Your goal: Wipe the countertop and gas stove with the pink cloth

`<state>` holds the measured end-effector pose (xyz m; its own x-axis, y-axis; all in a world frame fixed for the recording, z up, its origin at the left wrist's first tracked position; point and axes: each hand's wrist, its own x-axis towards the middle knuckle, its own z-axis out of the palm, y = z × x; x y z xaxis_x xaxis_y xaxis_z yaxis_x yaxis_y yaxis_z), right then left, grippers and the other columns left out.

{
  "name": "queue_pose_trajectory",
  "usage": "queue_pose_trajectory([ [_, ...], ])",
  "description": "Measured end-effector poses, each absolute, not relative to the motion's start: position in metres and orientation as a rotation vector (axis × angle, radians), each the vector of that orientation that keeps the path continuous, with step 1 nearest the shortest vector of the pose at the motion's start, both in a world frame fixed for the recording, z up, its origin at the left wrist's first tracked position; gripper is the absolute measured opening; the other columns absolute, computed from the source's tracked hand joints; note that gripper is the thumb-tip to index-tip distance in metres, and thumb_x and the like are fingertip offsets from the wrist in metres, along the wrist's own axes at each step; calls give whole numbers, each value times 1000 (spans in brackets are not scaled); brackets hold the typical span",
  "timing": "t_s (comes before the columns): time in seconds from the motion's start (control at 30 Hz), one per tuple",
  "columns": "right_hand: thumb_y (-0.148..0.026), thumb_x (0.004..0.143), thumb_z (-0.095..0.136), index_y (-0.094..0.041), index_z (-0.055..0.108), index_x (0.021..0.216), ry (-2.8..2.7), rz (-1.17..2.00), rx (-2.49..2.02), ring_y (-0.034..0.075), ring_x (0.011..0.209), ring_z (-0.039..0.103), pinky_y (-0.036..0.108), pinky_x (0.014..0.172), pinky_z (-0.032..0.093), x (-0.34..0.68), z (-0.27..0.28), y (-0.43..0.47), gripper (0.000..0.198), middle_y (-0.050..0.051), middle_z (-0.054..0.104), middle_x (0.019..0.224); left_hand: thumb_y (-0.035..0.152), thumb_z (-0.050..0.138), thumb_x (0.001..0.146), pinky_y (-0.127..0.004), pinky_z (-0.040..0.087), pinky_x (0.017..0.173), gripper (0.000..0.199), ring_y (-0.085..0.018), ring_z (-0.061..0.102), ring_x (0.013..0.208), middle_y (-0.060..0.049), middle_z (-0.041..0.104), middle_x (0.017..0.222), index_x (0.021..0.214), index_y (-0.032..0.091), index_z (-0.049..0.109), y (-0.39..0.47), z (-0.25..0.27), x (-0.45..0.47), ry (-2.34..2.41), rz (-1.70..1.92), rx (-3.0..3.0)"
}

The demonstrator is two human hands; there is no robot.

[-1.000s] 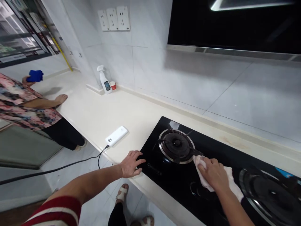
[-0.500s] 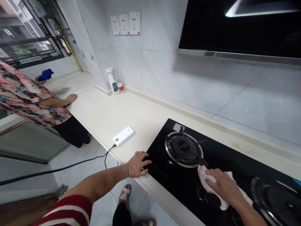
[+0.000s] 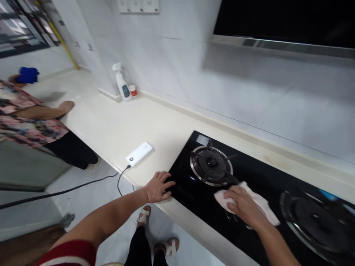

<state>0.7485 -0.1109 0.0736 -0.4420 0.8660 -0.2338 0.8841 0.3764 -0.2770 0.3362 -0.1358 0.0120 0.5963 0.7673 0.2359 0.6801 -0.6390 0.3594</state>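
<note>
My right hand (image 3: pixel 240 204) pressed flat on a crumpled white cloth (image 3: pixel 257 203) on the glossy black glass gas hob (image 3: pixel 266 184).

The cloth's long axis ran left to right, its left end pointing toward my left hand (image 3: pixel 157 186), which lay open, fingers spread, on the hob's near-left corner. Half a second before, the cloth lay farther right; now it reached below the round steel-ringed burner (image 3: pixel 211 166). Beyond lay a slim white power bank (image 3: pixel 139 154).

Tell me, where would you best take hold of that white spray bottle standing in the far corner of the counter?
Grip the spray bottle by its narrow neck, just under the trigger head, coming from the open counter side in front. It stands upright close to the wall, with a small red-lidded jar beside it, so the back and that side look cramped.
</note>
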Motion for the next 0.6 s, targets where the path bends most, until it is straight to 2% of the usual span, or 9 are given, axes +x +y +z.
queue_pose_trajectory([
  [0.2, -7, 77, 58, -20, 69, 90, 2630, -496, 1607, 23, 98, 48, 36, 91, 39, 673, 90, -133, 21, 7, 60, 101, 37, 54, 91, -57, 38, 100, 43, -37, 42, 127, -18, 49, 135, 131, 21, 61, -128, 12, 335, 1165, 580, 2596],
  [0.43, -18, 81, 71, -19, 70, 93, 2753, -592, 1583, 27, 102, 48, 42, 90, 41, 577, 62, -188, 12, 9, 61, 104, 36, 52, 93, -57, 38, 104, 41, -36, 41, 132, -17, 48, 138, 131, 22, 62, -126, 16, 336, 1209, 521, 2602],
  [0.5, -18, 81, 71, -19, 69, 93, 2794, -680, 1597, 28, 103, 48, 44, 91, 42, 560, 57, -206, 12, 10, 62, 107, 38, 52, 94, -57, 37, 105, 43, -38, 38, 136, -18, 47, 141, 132, 21, 60, -125, 17, 336, 1207, 495, 2619],
  [0.6, -13, 78, 69, -20, 69, 92, 2828, -1041, 1636, 25, 100, 52, 44, 93, 43, 556, 60, -225, 16, 7, 64, 104, 44, 52, 95, -58, 34, 108, 48, -39, 34, 141, -19, 44, 147, 137, 19, 55, -123, 17, 335, 1154, 461, 2629],
])
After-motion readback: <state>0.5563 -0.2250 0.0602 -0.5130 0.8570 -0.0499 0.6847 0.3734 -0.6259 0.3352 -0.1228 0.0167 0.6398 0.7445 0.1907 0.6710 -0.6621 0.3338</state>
